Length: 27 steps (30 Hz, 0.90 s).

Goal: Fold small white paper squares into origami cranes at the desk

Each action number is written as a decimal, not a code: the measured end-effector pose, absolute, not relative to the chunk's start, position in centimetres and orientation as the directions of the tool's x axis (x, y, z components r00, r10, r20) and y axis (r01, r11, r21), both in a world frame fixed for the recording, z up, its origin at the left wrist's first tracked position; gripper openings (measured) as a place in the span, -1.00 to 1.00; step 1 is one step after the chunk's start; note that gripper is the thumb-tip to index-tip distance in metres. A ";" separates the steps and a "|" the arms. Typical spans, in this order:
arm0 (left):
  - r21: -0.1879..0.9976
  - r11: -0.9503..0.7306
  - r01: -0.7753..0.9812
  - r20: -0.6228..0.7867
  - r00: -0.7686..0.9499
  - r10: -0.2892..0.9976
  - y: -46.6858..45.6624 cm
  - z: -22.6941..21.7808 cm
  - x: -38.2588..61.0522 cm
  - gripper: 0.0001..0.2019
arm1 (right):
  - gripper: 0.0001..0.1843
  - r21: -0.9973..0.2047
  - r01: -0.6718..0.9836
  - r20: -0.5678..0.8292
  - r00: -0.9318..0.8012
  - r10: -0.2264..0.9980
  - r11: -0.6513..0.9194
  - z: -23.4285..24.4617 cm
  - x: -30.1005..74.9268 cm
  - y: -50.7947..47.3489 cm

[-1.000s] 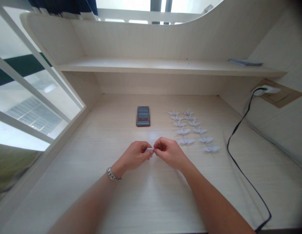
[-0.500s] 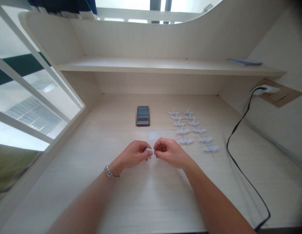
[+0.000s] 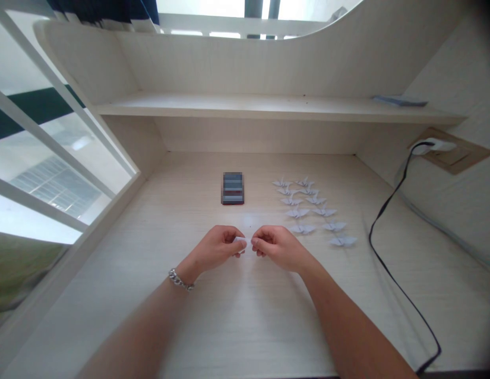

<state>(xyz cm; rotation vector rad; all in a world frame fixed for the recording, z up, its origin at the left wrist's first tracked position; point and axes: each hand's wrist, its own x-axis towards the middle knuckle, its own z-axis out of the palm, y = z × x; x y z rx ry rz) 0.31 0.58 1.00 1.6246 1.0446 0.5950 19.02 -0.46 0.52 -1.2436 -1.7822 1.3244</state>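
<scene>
- The right hand has turned a little since the earlier frame; more fingertips show below its thumb.
- The left hand has its grip on the white paper, above the bench.
- The right grip pinches the paper's other end.
- Cranes stand near, in two rows.

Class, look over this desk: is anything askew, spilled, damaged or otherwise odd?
Only the dark object, left of the cranes, looks odd: its face shows as coarse blocks, unlike its surroundings. The cranes sit in two slanting columns; nothing looks spilled or damaged.
</scene>
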 end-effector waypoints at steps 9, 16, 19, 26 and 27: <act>0.938 -0.033 0.344 -0.172 0.547 0.819 0.4 1.3 0.4 -0.80 | -0.83 -0.923 0.380 -0.101 -0.396 0.913 0.063 0.2 19.6 -0.3; 0.965 0.134 0.227 -0.251 0.635 0.731 0.5 1.5 0.0 -0.74 | -0.84 -0.928 0.371 -0.141 -0.418 0.897 0.027 0.1 20.0 -0.2; 0.959 0.149 0.242 -0.266 0.581 0.769 0.6 1.1 0.1 -0.79 | -0.83 -0.908 0.414 -0.126 -0.406 0.905 0.060 -0.2 20.0 -0.1; 0.957 0.170 0.234 -0.276 0.562 0.780 0.6 1.0 0.3 -0.79 | -0.82 -0.881 0.459 -0.091 -0.406 0.909 0.116 0.2 20.0 -0.2; 0.960 0.171 0.224 -0.270 0.559 0.784 0.6 0.9 0.3 -0.79 | -0.82 -0.876 0.464 -0.083 -0.411 0.908 0.130 0.2 19.9 -0.3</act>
